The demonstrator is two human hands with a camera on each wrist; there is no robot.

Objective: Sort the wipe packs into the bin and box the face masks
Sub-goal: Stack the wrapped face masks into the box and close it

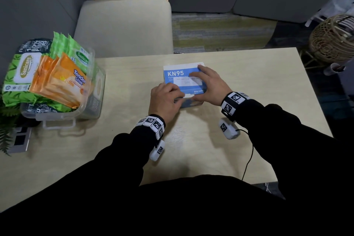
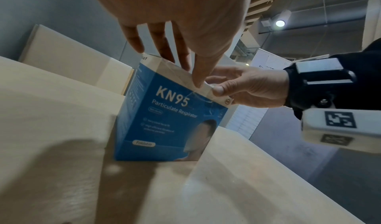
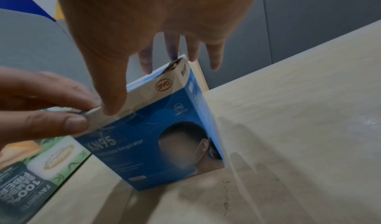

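A blue KN95 mask box (image 1: 176, 74) stands on the table (image 1: 239, 155) with its lid down. My left hand (image 1: 177, 98) pinches the near left edge of the lid, fingers on top and thumb (image 3: 72, 123) on the front face. My right hand (image 1: 201, 86) lies across the box top with straight fingers, its thumb (image 3: 111, 107) pressing the lid's front edge. At the left, a clear bin (image 1: 63, 120) holds green Sanicare wipe packs (image 1: 21, 75) and orange Tender Love packs (image 1: 63, 82). No loose masks are in view.
A beige chair (image 1: 124, 27) stands beyond the table's far edge. A wicker basket (image 1: 333, 40) sits on the floor at the right. A black cable (image 1: 249, 157) runs over the near right of the table. Fern leaves (image 1: 7, 121) and a socket plate (image 1: 21, 138) lie beside the bin.
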